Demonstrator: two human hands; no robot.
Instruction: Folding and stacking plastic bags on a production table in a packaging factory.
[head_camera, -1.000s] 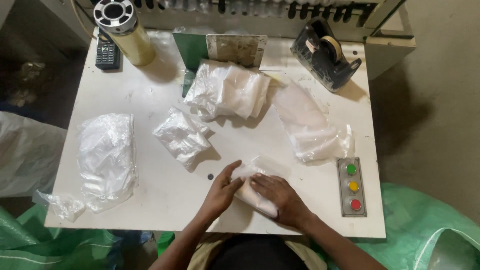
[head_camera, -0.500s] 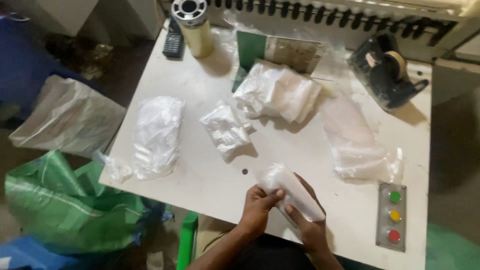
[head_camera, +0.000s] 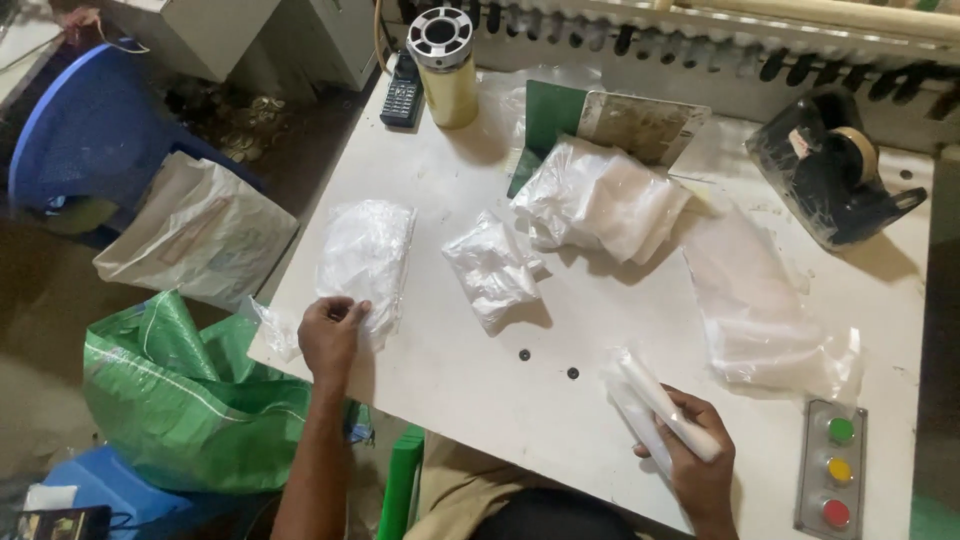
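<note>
Near the front edge of the white table (head_camera: 450, 400), toward its right corner, a rolled white piece in clear plastic (head_camera: 662, 405) is shown clasped in the right hand (head_camera: 700, 465); the fingers are closed around its lower end, while the upper end projects over the table toward the two small holes. At the left edge, the left hand (head_camera: 330, 335) is laid on the lower corner of a flat stack of clear plastic bags (head_camera: 365, 255), with fingertips curled and pinching the film; whether a single bag is gripped cannot be told. One roll is thus judged to be formed and held, and a bag is being reached for, so bagging of this roll is judged not yet done. Three further bundles are seen untouched: a small crumpled packet (head_camera: 495, 265) at the centre, a larger packed bundle (head_camera: 600, 195) toward the back edge, and a limp clear bag (head_camera: 765, 310) toward the right edge. A tape dispenser (head_camera: 830, 175) is placed at the back right corner, a cylindrical spool (head_camera: 445, 65) and a dark handset (head_camera: 402, 92) at the back left corner, and a three-button panel (head_camera: 832, 470) at the front right corner. Beside the left edge, on the floor, a green woven sack (head_camera: 190, 400) is seen.
</note>
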